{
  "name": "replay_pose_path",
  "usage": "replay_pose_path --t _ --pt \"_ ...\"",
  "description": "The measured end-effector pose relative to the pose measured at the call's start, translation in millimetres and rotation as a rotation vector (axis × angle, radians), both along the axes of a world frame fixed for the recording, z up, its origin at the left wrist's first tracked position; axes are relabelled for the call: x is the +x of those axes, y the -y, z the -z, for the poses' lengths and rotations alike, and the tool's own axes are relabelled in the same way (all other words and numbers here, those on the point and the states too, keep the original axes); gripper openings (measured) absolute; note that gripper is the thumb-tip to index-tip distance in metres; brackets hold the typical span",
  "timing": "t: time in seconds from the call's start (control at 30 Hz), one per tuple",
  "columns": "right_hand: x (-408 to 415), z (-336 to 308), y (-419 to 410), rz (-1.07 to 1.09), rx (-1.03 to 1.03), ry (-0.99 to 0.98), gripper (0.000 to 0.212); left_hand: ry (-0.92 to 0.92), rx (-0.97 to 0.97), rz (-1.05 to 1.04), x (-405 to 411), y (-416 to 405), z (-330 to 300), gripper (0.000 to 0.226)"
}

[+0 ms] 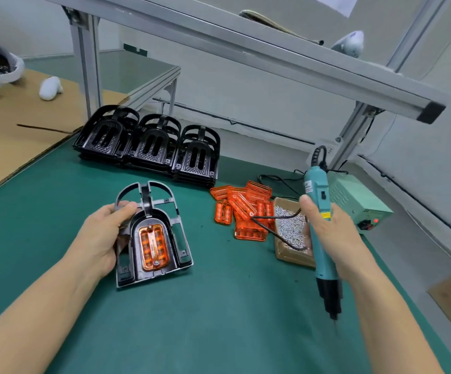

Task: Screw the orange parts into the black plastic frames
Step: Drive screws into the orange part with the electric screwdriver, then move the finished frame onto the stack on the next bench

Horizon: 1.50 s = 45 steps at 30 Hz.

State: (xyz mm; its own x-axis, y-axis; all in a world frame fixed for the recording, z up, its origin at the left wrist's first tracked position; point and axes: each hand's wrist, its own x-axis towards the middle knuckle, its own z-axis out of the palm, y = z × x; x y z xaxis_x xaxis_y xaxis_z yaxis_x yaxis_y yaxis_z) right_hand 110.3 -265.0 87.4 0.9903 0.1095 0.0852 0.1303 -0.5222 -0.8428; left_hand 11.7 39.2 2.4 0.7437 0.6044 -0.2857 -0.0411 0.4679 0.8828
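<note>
Fingers of the left hand [103, 233] curl round the left edge of a black plastic frame [151, 236] with an arched, open-ribbed top, thumb laid over its upper rim; the frame's lower edge rests on the green bench mat [192, 319]. Seated in the frame's central recess, just right of these fingers, is a translucent orange rectangular part [153, 247], with a screw head visible at its near end and another at its far end. Fingers of the right hand [332, 236] wrap the barrel of a teal electric screwdriver [320, 233], held bit-down and clear of the mat, thumb against its upper body. Just left of and beyond this hand lies a brown cardboard tray of small silver screws [290, 228], with a black cable lying across it. Farther left, a loose heap of orange parts [242, 209] lies on the mat. Beyond both hands stand three stacks of black frames [149, 144]. Right of the tray sits a pale green power unit [353, 201] showing a red lamp.
</note>
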Motion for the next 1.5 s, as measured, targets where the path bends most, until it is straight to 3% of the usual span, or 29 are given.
replay_pose_path --t 0.2,0.4,0.83,1.13,1.23,1.3,1.37,1.5 --pt "-16.7 29.6 17.8 -0.227 -0.546 -0.041 0.042 0.019 -0.008 -0.001 1.0 1.2 -1.5 0.004" --pt "-28.8 59.2 13.0 -0.276 -0.899 0.039 0.052 0.014 -0.004 0.003 1.5 1.1 -2.3 0.004" --pt "-25.1 77.6 2.7 -0.211 -1.171 0.325 0.073 -0.007 0.0 0.002 0.8 3.7 -4.6 0.007" --pt "-31.0 64.0 5.3 -0.283 -1.138 0.244 0.081 0.065 -0.02 -0.08 -2.8 -5.1 -14.9 0.013" --pt "-37.6 48.4 -5.7 -0.244 -1.133 0.347 0.068 0.116 -0.015 -0.072 -3.8 -5.9 -19.3 0.013" --pt "-42.6 39.7 -19.6 -0.217 -0.951 0.522 0.052 0.144 -0.01 -0.056 -3.7 -2.3 -21.1 0.012" --pt "-46.6 35.0 -40.3 -0.284 -0.637 0.544 0.046 0.165 -0.014 -0.047 -3.6 2.1 -22.6 0.009" --pt "-56.0 38.2 -93.9 -0.572 -0.183 0.079 0.064 0.182 -0.061 -0.029 -3.3 5.9 -25.3 0.008"
